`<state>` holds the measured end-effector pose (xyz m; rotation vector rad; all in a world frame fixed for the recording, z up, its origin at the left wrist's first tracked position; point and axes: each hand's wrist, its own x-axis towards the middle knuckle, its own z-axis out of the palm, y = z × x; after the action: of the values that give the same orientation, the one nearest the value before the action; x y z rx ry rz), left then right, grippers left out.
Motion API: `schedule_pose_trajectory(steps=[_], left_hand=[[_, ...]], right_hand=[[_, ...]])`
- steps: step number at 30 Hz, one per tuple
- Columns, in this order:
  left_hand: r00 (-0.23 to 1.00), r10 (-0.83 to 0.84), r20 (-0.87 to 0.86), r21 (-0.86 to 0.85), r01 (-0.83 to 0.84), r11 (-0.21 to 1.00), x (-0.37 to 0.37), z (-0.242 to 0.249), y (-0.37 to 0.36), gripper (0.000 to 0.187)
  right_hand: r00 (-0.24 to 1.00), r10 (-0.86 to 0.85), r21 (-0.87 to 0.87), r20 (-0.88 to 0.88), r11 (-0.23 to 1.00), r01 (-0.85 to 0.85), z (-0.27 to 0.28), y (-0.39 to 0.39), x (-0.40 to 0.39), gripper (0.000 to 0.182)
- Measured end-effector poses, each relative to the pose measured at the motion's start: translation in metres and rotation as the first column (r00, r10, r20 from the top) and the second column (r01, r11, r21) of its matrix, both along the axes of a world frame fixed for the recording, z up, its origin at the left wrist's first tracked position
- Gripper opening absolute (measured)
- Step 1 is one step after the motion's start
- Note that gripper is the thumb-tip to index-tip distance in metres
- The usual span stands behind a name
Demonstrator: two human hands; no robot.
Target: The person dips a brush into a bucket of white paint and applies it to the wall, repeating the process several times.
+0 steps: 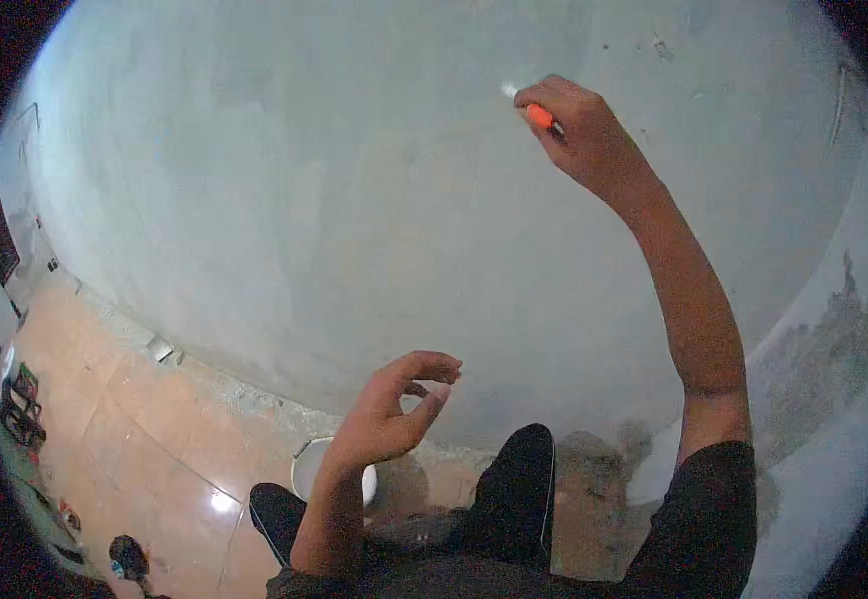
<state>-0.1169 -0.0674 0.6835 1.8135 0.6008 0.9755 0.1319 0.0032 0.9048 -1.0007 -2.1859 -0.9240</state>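
Observation:
My right hand (579, 125) is raised against the pale grey-green wall (354, 200), its fingers closed round a small orange-handled tool (540, 116). A whitish, blurred end of that tool sticks out past the fingertips at the wall; its exact kind is hidden by the grip. Lower down, my left hand (394, 409) hangs in front of the wall with curved fingers, thumb and fingertips apart and nothing between them. Below and behind the left wrist stands a white bucket (304, 461), partly covered by the forearm.
Orange-tan floor tiles (144, 449) lie to the left, with a rough strip (224, 384) along the wall's foot. A small metallic piece (160, 349) rests on that strip. Dark tangled items (22, 404) lie at far left. Rightward, the adjoining wall (814, 349) has dark grey patches.

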Motion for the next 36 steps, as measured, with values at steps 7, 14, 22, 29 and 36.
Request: schedule_pose_trajectory(steps=[7,14,22,29,36], left_hand=[[0.999,-0.033,0.018,-0.050,0.034,0.998,0.002,-0.021,-0.002,0.023],[0.999,0.002,-0.052,-0.071,-0.006,0.997,-0.006,-0.024,-0.003,0.023],[0.999,-0.002,-0.053,-0.061,-0.001,0.998,-0.005,-0.021,0.000,0.022],[0.998,-0.048,-0.047,-0.056,0.045,0.997,0.002,-0.011,-0.008,0.022],[0.996,-0.044,-0.073,-0.092,0.038,0.995,0.001,-0.029,-0.007,0.024]], right_hand=[[0.769,-0.388,0.305,0.508,0.916,0.261,-0.157,0.026,0.014,0.023],[0.803,-0.115,-0.018,0.585,0.988,0.154,-0.330,0.010,0.014,0.014],[0.988,-0.119,-0.532,-0.100,0.845,0.048,-0.158,0.037,0.018,0.013],[0.997,-0.076,0.159,-0.012,0.984,0.077,-0.045,0.019,0.002,0.016],[0.752,-0.413,0.405,0.513,0.890,0.212,-0.264,0.034,0.007,0.020]])
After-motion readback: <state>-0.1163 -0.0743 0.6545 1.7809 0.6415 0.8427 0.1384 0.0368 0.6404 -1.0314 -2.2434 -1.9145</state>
